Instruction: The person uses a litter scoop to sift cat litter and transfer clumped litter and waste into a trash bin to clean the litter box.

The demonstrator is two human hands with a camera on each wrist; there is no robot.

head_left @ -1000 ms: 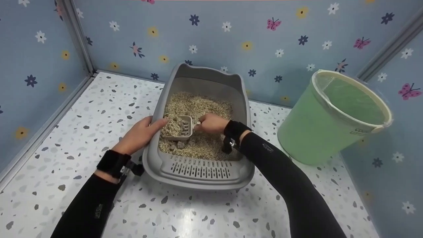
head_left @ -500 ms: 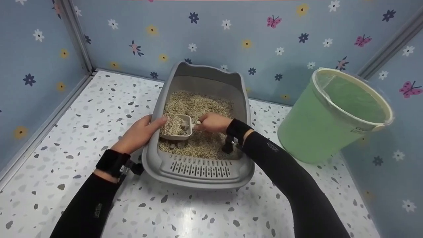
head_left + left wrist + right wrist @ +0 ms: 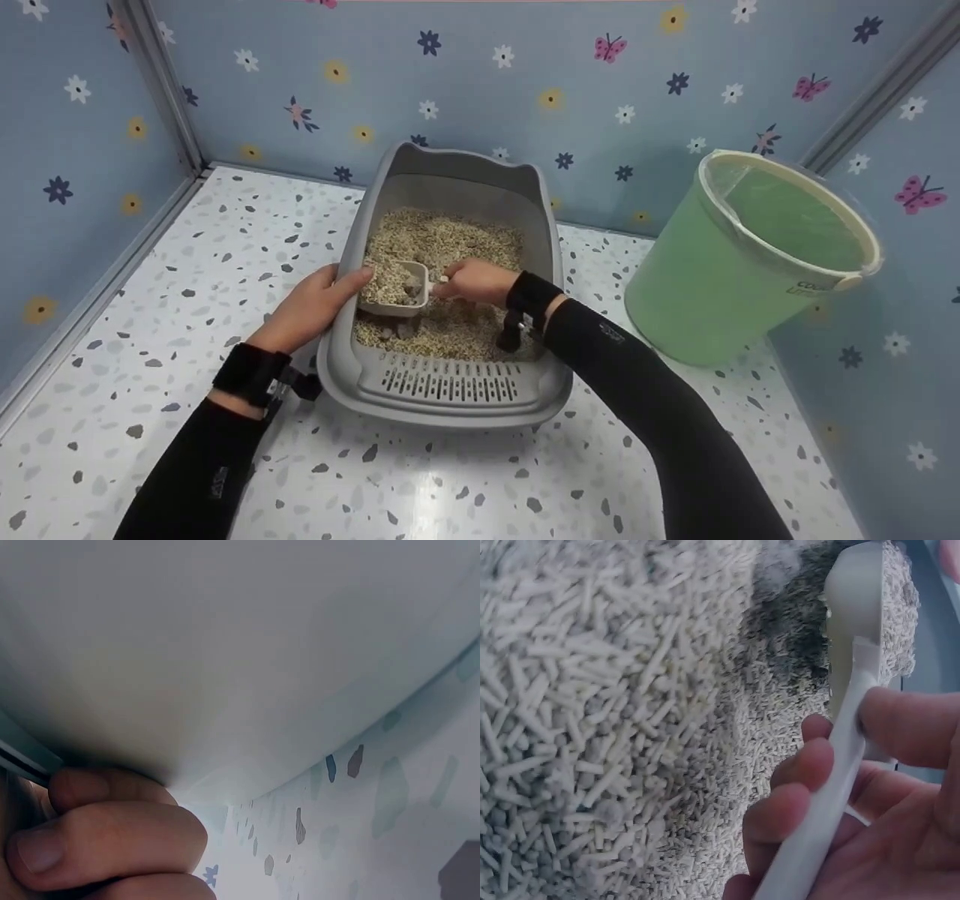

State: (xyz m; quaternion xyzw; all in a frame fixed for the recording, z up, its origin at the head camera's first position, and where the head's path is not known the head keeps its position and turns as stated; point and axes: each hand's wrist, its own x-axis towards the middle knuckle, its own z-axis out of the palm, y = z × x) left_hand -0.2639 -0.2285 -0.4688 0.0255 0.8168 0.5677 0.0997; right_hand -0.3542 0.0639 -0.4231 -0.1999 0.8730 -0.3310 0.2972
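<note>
My left hand [image 3: 307, 307] grips the left rim of a grey litter box [image 3: 450, 414], thumb over the edge. In the left wrist view its curled fingers [image 3: 127, 844] lie against the box's pale outer wall [image 3: 240, 675]. With my right hand [image 3: 480, 282] I hold a pale litter scoop [image 3: 401, 310] by its handle [image 3: 821, 821]. A heap of pellet litter and some grey clumps fill the scoop, which hangs just over the litter bed [image 3: 457, 232] beside my left thumb. Darker clumps [image 3: 405, 331] lie beneath it, partly shaded.
A green bin [image 3: 690, 292] with a clear liner over its cream rim stands to the right of the box. Flower-patterned walls [image 3: 480, 75] close in the back and sides. The speckled floor [image 3: 247, 225] surrounds the box.
The scoop has tilted and risen slightly, so its front side shows more and its slots less. The litter in it has spread over the slots. My left hand has kept its hold on the rim.
</note>
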